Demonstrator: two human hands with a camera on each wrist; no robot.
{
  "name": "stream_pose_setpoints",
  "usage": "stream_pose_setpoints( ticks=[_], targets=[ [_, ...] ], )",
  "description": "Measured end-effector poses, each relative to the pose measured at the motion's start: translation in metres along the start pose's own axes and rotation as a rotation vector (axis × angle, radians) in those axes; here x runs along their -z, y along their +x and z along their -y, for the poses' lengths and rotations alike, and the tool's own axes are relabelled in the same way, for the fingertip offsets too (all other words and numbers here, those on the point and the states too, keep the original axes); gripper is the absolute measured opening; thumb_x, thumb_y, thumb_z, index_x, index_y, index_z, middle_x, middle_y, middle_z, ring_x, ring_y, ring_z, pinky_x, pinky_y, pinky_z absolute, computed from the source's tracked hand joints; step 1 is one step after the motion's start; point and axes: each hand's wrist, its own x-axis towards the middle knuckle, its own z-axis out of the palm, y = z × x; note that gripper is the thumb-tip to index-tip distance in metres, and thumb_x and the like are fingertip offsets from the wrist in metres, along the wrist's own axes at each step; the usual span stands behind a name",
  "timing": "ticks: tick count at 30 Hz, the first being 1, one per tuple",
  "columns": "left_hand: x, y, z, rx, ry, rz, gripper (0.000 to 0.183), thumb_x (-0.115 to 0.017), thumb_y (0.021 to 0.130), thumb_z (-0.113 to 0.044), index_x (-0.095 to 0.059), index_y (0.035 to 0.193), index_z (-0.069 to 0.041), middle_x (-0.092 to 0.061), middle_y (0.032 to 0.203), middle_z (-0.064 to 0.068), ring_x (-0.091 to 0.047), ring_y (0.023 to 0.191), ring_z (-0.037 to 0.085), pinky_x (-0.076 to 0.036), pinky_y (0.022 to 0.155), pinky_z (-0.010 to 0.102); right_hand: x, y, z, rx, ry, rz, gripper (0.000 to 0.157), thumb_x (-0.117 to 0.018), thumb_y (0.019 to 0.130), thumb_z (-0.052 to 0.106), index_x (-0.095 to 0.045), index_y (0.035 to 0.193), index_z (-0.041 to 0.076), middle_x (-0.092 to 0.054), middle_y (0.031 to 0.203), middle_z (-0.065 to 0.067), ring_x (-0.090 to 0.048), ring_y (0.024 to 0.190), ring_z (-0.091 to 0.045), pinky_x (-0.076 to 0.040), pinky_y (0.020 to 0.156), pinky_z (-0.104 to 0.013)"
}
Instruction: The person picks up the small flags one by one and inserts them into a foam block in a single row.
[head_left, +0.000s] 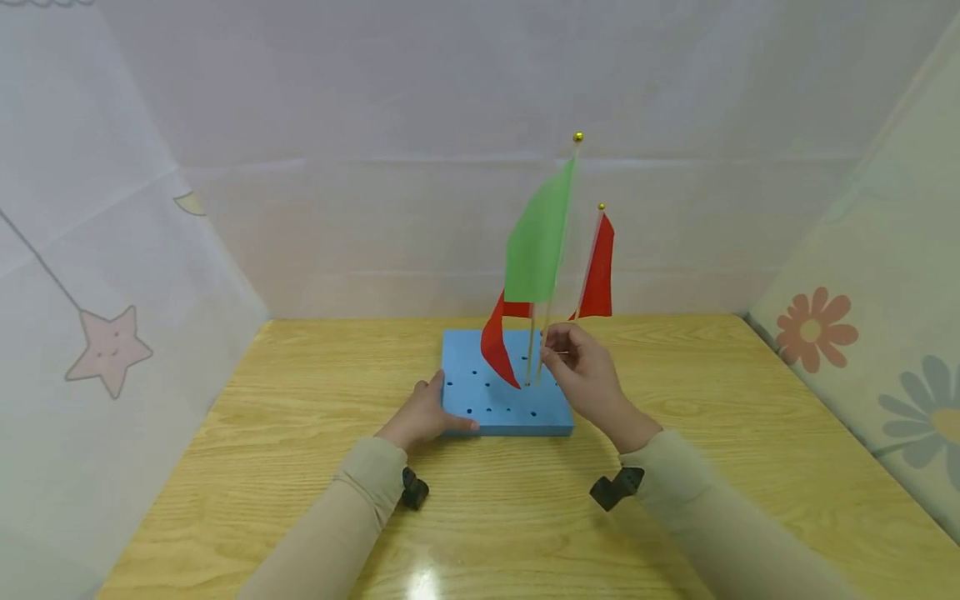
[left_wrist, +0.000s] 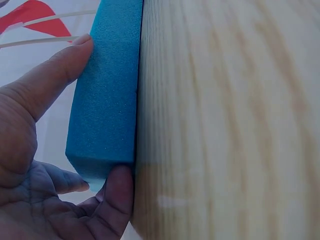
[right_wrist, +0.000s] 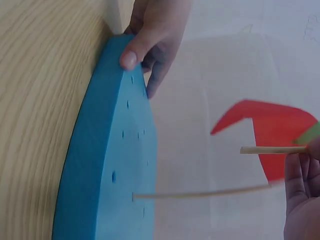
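Note:
A blue foam board (head_left: 463,396) with several small holes lies flat on the wooden table. My left hand (head_left: 426,415) grips its near left corner, thumb along the front side and fingers against the left side. My right hand (head_left: 588,379) pinches the wooden stick of a green flag (head_left: 536,237) above the board. In the right wrist view, the lower end of that stick (right_wrist: 270,150) is free, apart from the board. One red flag (head_left: 495,340) stands with its stick in a hole. Behind my right hand rises another red flag (head_left: 600,271), its base hidden.
The wooden table (head_left: 315,392) extends around the board. White cloth (head_left: 375,208) hangs behind it, and printed cloth (head_left: 862,275) closes off the sides. Dark wrist cameras (head_left: 617,488) sit at both sleeve cuffs.

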Motion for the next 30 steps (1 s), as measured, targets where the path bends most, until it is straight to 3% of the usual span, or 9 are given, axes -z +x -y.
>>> stream_pose_setpoints(
  ticks=[8, 17, 30],
  targets=[
    [-0.002, 0.003, 0.002, -0.008, 0.018, 0.005, 0.121, -0.091, 0.080, -0.038, -0.014, 0.164, 0.002, -0.034, 0.154, 0.030, -0.046, 0.131, 0.038, -0.039, 0.110, 0.052, -0.031, 0.001, 0.005, 0.032, 0.019, 0.077, 0.016, -0.064, 0.097, -0.007, -0.062, 0.113, -0.009, -0.066, 0.102, -0.017, -0.063, 0.096, -0.032, -0.054, 0.079, -0.022],
    [-0.001, 0.005, 0.004, -0.021, 0.006, -0.004, 0.122, -0.092, 0.079, -0.036, -0.014, 0.163, 0.005, -0.030, 0.157, 0.033, -0.043, 0.137, 0.041, -0.039, 0.111, 0.053, -0.066, 0.011, -0.007, -0.004, -0.036, 0.158, 0.017, -0.064, 0.099, -0.001, -0.064, 0.115, -0.005, -0.066, 0.100, -0.011, -0.065, 0.096, -0.028, -0.058, 0.087, -0.040],
    [-0.001, 0.007, 0.007, -0.057, 0.035, -0.012, 0.122, -0.092, 0.079, -0.036, -0.014, 0.162, 0.006, -0.033, 0.153, 0.035, -0.048, 0.131, 0.040, -0.041, 0.108, 0.052, -0.080, 0.025, -0.036, -0.066, -0.092, 0.136, 0.012, -0.063, 0.100, 0.000, -0.062, 0.112, -0.002, -0.065, 0.102, -0.011, -0.064, 0.099, -0.028, -0.055, 0.089, -0.044]
  ],
)
